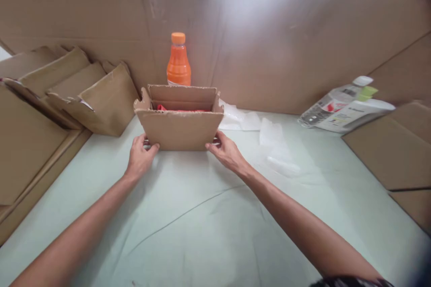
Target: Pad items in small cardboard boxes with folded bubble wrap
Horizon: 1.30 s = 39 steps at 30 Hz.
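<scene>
An open-topped cardboard box [182,130] stands on the pale green cloth, near the back. Something red [183,110] shows inside it, mostly hidden by the front wall. My left hand [140,154] grips the box's lower left corner, thumb on the front face and fingers round the side. At the lower right corner my right hand [227,149] holds it in the same way. Directly behind the box rises an orange bottle [178,63] with an orange cap, its lower part hidden.
Several folded cardboard pieces [101,98] lean at the left. Crumpled white wrapping [274,139] lies right of the box on the cloth-covered table [208,233]. A clear bottle [332,101] and a white pack [357,114] tilt at the back right beside a cardboard box [400,143].
</scene>
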Motion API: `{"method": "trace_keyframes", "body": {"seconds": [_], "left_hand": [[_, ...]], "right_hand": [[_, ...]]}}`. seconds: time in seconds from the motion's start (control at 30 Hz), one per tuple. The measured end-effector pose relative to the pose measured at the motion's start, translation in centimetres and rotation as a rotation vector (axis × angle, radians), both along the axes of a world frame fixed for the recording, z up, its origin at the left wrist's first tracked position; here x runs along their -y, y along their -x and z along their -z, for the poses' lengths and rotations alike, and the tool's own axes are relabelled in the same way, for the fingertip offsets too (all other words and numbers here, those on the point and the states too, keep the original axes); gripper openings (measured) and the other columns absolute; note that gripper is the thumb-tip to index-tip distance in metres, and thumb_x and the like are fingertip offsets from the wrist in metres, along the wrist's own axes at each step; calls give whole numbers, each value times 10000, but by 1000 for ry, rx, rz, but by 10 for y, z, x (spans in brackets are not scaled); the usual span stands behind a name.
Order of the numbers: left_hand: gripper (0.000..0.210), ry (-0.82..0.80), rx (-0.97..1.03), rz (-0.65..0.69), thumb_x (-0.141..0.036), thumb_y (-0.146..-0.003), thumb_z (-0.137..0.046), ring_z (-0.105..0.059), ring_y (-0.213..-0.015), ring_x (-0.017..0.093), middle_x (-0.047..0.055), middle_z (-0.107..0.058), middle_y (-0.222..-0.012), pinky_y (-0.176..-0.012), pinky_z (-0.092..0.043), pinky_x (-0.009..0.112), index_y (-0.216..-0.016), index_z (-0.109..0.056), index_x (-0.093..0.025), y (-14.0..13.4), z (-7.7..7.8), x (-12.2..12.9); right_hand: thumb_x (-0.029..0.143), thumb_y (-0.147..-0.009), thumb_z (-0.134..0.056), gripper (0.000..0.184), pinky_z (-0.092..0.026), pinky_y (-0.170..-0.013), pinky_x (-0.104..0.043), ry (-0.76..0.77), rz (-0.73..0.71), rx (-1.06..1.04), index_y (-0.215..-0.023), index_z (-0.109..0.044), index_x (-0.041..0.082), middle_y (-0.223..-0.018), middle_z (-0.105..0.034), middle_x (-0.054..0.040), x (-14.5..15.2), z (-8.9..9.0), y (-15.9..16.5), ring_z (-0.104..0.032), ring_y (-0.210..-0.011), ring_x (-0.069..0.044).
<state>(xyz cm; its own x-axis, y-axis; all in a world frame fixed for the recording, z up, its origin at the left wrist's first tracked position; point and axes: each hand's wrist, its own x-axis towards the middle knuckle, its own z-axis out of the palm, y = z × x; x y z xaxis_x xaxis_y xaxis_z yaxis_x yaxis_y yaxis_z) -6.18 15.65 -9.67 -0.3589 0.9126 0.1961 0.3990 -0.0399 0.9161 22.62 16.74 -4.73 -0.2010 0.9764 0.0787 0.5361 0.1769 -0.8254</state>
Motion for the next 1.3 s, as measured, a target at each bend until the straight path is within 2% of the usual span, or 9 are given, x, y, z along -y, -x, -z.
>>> {"method": "trace_keyframes", "body": {"seconds": [0.17,0.37,0.5,0.6,0.7,0.87,1.07,1.2,1.3], "left_hand": [[510,21,86,-1,-307,-719,-682,-653,-1055,255,102,-638,-1097,-1016,-527,476,-1192,-567,-155,-14,2,-25],[734,55,286,25,-352,-721,-782,-640,-1230,290,152,-612,-1335,-1102,-498,508,-1375,-481,-208,-8,26,69],[666,205,220,137,-466,-718,-786,-632,-1241,325,153,-635,-1339,-1095,-499,524,-1297,-583,-207,-17,19,122],[672,343,175,334,-553,-748,-766,-641,-1224,337,159,-633,-1359,-1019,-545,506,-1305,-609,-212,-43,-4,135],[832,380,264,517,-612,-776,-738,-643,-1232,333,191,-565,-1449,-925,-589,465,-1462,-482,-220,-76,-29,132],[932,451,198,509,-506,-766,-757,-696,-1041,265,198,-620,-1339,-843,-583,407,-1545,-371,-169,-106,-33,111],[789,494,121,465,-337,-755,-613,-658,-730,189,60,-664,-956,-497,-458,260,-1497,-431,-140,-98,-17,88],[592,292,-84,444,-333,-785,-600,-656,-759,193,53,-678,-946,-603,-514,306,-1354,-580,-171,-98,-25,94],[454,-2,-341,649,-322,-834,-617,-659,-1011,255,91,-700,-1120,-841,-548,395,-1279,-640,-233,-110,-31,118]], "right_hand": [[303,-854,-638,671,-538,-1030,-466,-53,77,40,-1472,-487,88,-1511,-541,-228,7,-2,-5,-607,-1302,-324],[431,-934,-627,434,-431,-1125,-538,-458,185,452,-1328,-638,250,-1421,-638,-130,109,-32,-100,-567,-1345,-334],[402,-875,-664,491,-533,-856,-491,-241,224,851,-1336,-628,234,-1151,-755,-139,138,-33,-144,-694,-1046,-364],[219,-923,-548,363,-515,-704,-369,-74,84,984,-1267,-660,243,-1017,-779,-96,139,-30,-115,-721,-835,-276],[142,-924,-550,407,-511,-742,-369,-103,-138,956,-1320,-631,191,-1027,-769,-125,142,-38,-55,-722,-836,-269],[413,-969,-659,460,-483,-1021,-463,-196,-554,494,-1384,-608,221,-1334,-696,-138,163,-52,-21,-657,-1203,-285],[354,-999,-581,296,-509,-1057,-513,-238,-167,432,-1240,-722,256,-1345,-700,-104,173,-32,-102,-645,-1252,-288],[317,-950,-578,314,-510,-1050,-554,-209,106,574,-1208,-742,247,-1348,-696,-115,146,-9,-154,-627,-1273,-326],[281,-833,-652,362,-439,-1080,-622,-226,316,578,-1177,-749,219,-1398,-660,-144,110,8,-179,-583,-1305,-385]]}}
